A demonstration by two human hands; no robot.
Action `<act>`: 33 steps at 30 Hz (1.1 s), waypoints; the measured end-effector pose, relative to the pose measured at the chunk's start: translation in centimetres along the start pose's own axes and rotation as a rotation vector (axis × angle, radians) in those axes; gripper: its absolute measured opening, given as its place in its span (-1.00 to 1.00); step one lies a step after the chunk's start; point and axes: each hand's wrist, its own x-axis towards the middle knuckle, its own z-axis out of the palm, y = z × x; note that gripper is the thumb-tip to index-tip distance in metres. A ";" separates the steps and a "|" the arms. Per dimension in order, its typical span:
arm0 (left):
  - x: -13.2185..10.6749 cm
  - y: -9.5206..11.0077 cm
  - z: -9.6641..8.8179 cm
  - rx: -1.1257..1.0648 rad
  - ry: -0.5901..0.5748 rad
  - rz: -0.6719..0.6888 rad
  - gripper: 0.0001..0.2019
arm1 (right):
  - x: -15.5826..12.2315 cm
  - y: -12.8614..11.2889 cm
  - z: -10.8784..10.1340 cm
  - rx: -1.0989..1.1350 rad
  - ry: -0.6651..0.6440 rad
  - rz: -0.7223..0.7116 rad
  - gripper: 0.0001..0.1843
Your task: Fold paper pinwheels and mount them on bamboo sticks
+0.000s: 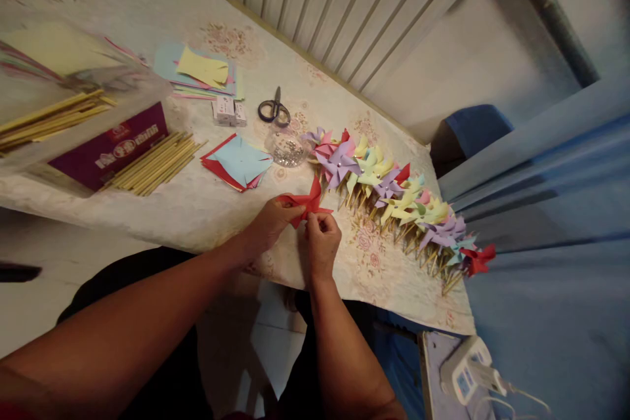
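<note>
My left hand (pixel 272 222) and my right hand (pixel 322 244) meet over the near edge of the table (pixel 207 210). Together they hold a red paper pinwheel (pixel 306 202). The left hand's fingers are closed on its left side. My right hand pinches at its centre, fingers pressed together. Just beyond lies a long row of finished pinwheels (pixel 394 200) in purple, yellow, pink and red, on wooden sticks, running to the right along the table.
A stack of cut paper squares (pixel 237 163), a small dish of pins (pixel 287 149), scissors (pixel 274 109), small white boxes (pixel 229 111), loose sheets (pixel 201 71), wooden sticks (pixel 155 163) and a purple box (pixel 111 144) lie further back. A power strip (pixel 465 374) sits low right.
</note>
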 end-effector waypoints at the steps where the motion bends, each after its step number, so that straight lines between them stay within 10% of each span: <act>1: -0.1 0.1 0.1 -0.004 -0.001 0.004 -0.85 | 0.0 0.0 0.0 -0.003 -0.001 -0.003 -0.75; 33: -0.2 0.5 0.2 0.030 -0.009 0.006 -0.86 | 0.5 0.8 -0.1 0.034 -0.005 0.027 -0.73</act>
